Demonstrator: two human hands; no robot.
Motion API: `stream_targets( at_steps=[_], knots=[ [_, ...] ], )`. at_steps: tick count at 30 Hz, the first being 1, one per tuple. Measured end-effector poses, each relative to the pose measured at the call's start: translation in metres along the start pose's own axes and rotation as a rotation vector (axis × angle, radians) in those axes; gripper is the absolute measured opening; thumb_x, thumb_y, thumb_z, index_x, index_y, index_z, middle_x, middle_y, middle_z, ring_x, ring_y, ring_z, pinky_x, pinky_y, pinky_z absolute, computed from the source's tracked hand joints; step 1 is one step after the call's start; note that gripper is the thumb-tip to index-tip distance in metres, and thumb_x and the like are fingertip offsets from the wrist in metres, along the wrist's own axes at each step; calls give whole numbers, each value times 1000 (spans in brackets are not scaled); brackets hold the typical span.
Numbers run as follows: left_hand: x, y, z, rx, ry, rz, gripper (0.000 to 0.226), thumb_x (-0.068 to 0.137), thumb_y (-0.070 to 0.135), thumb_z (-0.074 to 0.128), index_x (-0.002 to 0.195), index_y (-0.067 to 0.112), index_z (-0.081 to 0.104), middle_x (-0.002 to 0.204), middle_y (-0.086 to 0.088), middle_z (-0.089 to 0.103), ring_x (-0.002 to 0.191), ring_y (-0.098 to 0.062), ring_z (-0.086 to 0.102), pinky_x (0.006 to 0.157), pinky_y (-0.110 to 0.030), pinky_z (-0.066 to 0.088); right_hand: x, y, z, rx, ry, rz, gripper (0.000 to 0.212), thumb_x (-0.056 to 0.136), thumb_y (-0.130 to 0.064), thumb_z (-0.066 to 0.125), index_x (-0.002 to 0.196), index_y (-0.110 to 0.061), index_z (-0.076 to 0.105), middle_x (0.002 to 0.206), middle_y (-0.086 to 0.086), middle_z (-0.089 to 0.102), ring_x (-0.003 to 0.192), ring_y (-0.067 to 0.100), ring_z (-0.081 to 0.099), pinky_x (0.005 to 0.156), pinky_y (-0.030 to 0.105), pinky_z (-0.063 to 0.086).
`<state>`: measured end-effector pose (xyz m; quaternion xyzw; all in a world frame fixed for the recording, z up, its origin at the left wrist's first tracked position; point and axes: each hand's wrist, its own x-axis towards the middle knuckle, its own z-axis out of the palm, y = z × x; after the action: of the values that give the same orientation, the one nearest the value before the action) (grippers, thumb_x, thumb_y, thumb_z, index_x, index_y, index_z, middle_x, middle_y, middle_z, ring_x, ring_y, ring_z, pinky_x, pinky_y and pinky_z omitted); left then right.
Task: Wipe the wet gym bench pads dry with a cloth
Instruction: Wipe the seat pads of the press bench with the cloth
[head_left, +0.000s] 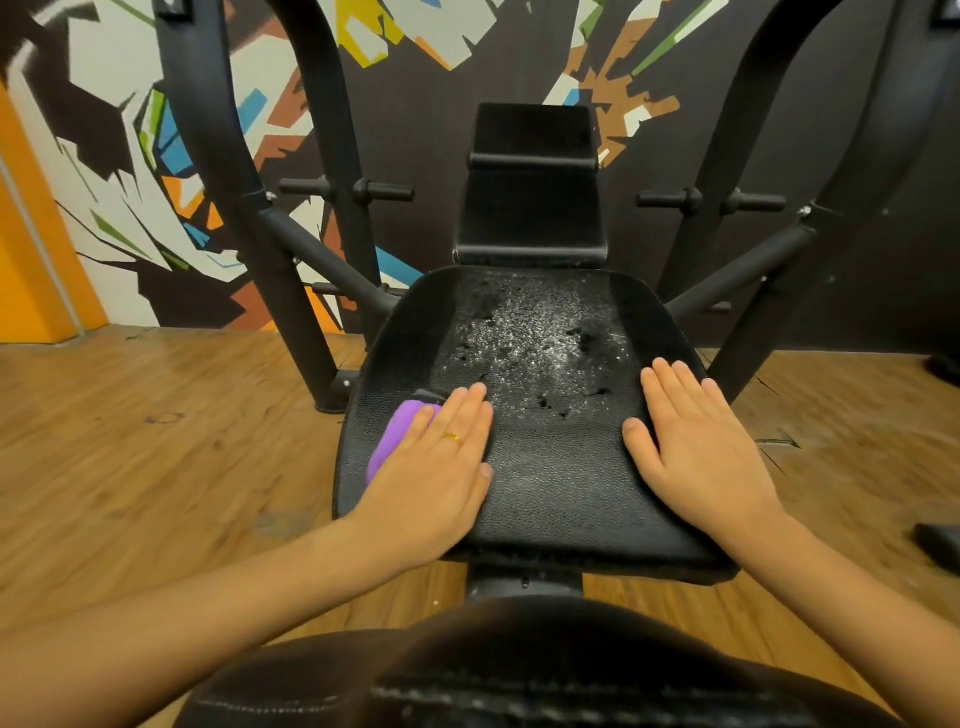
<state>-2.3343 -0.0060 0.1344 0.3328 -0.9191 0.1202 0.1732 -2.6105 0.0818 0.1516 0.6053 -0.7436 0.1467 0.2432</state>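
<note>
The left hand (436, 467), fingers straight and together, presses a purple cloth (392, 439) onto the seat pad (561, 509). The right hand (696, 452) lies equally flat, with droplets (535, 332) beyond its fingertips.

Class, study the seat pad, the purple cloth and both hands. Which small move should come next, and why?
Probably the left hand should sweep the purple cloth right and forward across the seat pad: droplets glisten at its middle, and the cloth sits at its left edge.

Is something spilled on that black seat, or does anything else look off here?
Yes: the middle of the seat pad is speckled with water droplets and small dark puddles. The left hand presses a purple cloth flat at the pad's left edge, beside the wet patch. Nothing looks damaged.
</note>
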Motion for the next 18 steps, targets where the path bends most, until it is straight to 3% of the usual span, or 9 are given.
stream_targets(
  at_steps=[2, 4, 6, 8, 10, 13, 16, 18],
  knots=[
    [19, 22, 0, 12, -7, 43, 70, 99, 39, 13, 158, 2, 24, 168, -14, 12, 155, -27, 13, 123, -42, 11, 0, 0, 0, 3, 0, 3, 73, 100, -51, 24, 154, -5, 37, 161, 13, 35, 151, 27, 26, 124, 44, 19],
    [32, 42, 4, 37, 12, 73, 67, 99, 36, 23, 151, -1, 39, 163, -18, 28, 150, -31, 30, 119, -46, 26, 0, 0, 0, 9, -1, 10, 74, 99, -52, 23, 155, -5, 37, 161, 13, 34, 151, 27, 26, 124, 44, 18],
    [36, 47, 7, 26, 29, 100, 64, 99, 35, 27, 149, -2, 43, 160, -19, 33, 147, -31, 36, 117, -47, 34, 1, 0, 0, 10, -4, 11, 75, 99, -53, 22, 155, -6, 36, 162, 12, 34, 152, 26, 25, 124, 43, 18],
    [29, 38, 6, 2, 9, 107, 65, 101, 36, 23, 153, 0, 35, 164, -18, 26, 151, -29, 27, 121, -46, 30, 0, 0, 0, 11, -5, 8, 74, 99, -53, 21, 155, -6, 36, 162, 12, 34, 152, 26, 25, 125, 43, 18],
    [17, 27, 1, -11, -20, 86, 70, 100, 40, 11, 159, 3, 19, 168, -14, 8, 156, -25, 9, 126, -42, 13, -1, 2, 0, 20, 3, 4, 74, 99, -52, 22, 155, -5, 37, 161, 13, 35, 151, 27, 27, 124, 43, 18],
    [2, 17, -5, -35, -72, 69, 76, 94, 46, -3, 161, 10, 2, 168, -6, -11, 155, -17, -12, 122, -31, -10, -2, 2, 1, 16, 2, 4, 74, 99, -51, 23, 154, -4, 38, 161, 14, 35, 151, 28, 28, 124, 44, 19],
    [4, 22, -4, -53, -76, 65, 78, 93, 47, -3, 161, 9, 0, 168, -6, -14, 155, -18, -14, 122, -32, -11, -1, 1, 2, 12, -4, 6, 73, 99, -50, 23, 154, -5, 37, 161, 14, 34, 151, 28, 27, 124, 44, 18],
    [14, 36, 0, -72, -70, 88, 76, 96, 45, 4, 160, 5, 6, 168, -10, -8, 156, -23, -6, 126, -39, -1, -1, 0, 0, 18, -11, 11, 72, 99, -50, 24, 155, -6, 36, 162, 13, 33, 152, 27, 26, 124, 43, 16]
  ],
)
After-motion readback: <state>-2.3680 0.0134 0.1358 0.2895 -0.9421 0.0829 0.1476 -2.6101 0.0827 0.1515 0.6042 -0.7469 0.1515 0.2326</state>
